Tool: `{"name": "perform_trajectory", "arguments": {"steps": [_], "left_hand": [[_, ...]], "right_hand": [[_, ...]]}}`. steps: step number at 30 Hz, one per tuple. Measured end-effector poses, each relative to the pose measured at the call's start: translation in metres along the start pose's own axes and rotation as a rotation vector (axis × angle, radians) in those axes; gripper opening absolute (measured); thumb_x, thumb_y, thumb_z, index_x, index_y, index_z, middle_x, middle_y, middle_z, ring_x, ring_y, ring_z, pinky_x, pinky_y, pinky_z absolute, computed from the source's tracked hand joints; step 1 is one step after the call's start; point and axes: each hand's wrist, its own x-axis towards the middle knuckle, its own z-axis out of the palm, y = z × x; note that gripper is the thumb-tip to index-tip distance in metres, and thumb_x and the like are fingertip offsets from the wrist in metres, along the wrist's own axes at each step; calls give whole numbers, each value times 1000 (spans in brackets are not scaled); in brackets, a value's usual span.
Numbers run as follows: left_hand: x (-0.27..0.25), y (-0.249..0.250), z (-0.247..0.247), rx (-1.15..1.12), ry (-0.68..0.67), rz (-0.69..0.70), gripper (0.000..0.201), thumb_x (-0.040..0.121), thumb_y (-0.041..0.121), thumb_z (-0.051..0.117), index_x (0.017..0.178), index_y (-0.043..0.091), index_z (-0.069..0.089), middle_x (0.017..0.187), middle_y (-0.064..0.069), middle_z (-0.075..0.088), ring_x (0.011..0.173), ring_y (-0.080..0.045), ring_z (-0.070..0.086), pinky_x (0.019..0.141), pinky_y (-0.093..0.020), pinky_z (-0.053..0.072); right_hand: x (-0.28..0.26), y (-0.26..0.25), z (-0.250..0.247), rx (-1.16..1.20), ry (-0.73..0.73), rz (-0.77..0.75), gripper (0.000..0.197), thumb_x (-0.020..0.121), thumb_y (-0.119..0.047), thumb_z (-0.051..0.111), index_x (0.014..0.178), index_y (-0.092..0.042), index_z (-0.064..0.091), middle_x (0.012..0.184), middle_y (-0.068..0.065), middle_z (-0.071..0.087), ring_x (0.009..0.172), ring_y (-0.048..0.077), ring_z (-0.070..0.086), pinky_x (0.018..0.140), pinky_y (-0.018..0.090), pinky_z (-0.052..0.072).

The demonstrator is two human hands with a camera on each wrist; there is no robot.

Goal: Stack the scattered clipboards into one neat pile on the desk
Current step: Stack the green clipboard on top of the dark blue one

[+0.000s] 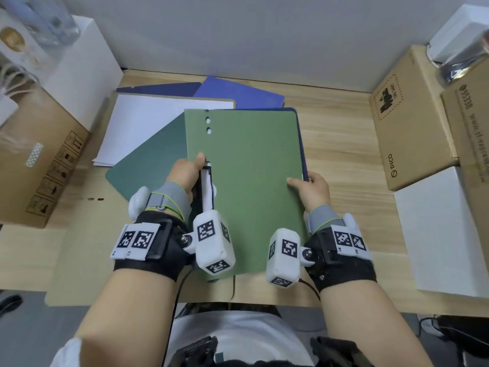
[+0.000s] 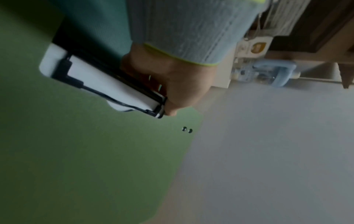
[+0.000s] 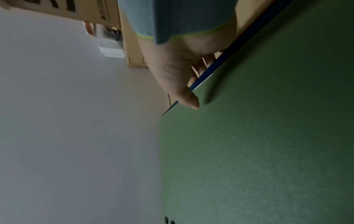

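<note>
The wooden surface (image 1: 341, 144) stands against a grey wall. Cardboard boxes (image 1: 412, 120) flank both sides. The left hand (image 1: 185, 172) and right hand (image 1: 312, 188) each grip an edge of the green board (image 1: 248, 181), above a navy board (image 1: 303, 144). Teal (image 1: 148, 160), white (image 1: 148, 123) and blue (image 1: 238, 92) boards lie behind, partly hidden.

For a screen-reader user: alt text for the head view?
Both hands hold a green clipboard above a wooden desk: left hand on its left edge, right hand on its right. Green, white and blue boards lie scattered behind.
</note>
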Motion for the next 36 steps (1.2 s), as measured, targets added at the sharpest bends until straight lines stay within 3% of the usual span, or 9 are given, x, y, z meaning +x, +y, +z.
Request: {"name": "perform_trajectory", "arguments": {"steps": [4,7,10,15,20,23,26,31,36], "left_hand": [[-9,9,36,132,-102,60,33,96,40,45,98,9,55,79,-5,52,72,-23,52,72,-34,47],[-19,8,66,187,-187,23,35,96,42,43,75,14,47,70,-3,46,59,-19,44,58,-28,39],[-25,0,100,144,-288,-62,34,96,37,46,73,12,47,70,-5,49,66,-24,53,77,-38,51],[-42,-17,148,158,-343,-89,20,97,25,43,106,9,52,78,-6,53,71,-21,53,73,-33,45],[-48,-24,178,324,-390,-112,10,91,11,49,82,6,52,65,-8,44,61,-23,45,73,-36,45],[-49,-25,189,378,-387,-97,35,94,18,49,124,2,52,101,-15,58,87,-24,45,81,-32,36],[-48,-22,189,411,-414,-94,44,93,20,50,134,1,47,140,-21,49,105,-29,51,83,-33,35],[-41,-18,188,428,-362,-87,29,93,20,50,120,7,50,111,-10,47,99,-26,47,86,-34,38],[-40,-18,184,379,-393,-152,52,93,23,50,140,6,36,139,-20,42,119,-37,48,90,-47,45]], "right_hand": [[37,13,-32,29,146,-54,66,37,-45,65,99,-22,64,111,9,68,100,32,65,92,52,51],[67,33,-62,21,248,-31,65,37,-51,65,100,-35,60,115,2,64,109,30,60,96,55,45],[67,43,-94,-8,319,13,49,36,-51,62,85,-45,60,117,5,63,113,33,56,98,58,42],[43,58,-137,-80,384,120,75,37,-50,59,109,-29,57,121,10,61,114,34,56,98,54,43],[29,59,-155,-136,353,187,64,57,-41,60,117,-21,55,128,14,56,119,39,50,103,53,38],[59,84,-161,-146,344,205,70,44,-46,58,111,-25,57,122,12,59,114,37,54,100,54,41],[99,121,-165,-135,331,225,80,32,-49,54,110,-30,56,121,10,60,112,36,57,99,56,42],[55,73,-155,-289,266,357,59,73,-33,59,130,-24,48,139,18,39,130,38,35,111,44,29],[59,65,-152,-314,218,333,55,82,-28,54,134,-16,40,144,19,26,134,36,24,111,41,22]]}}
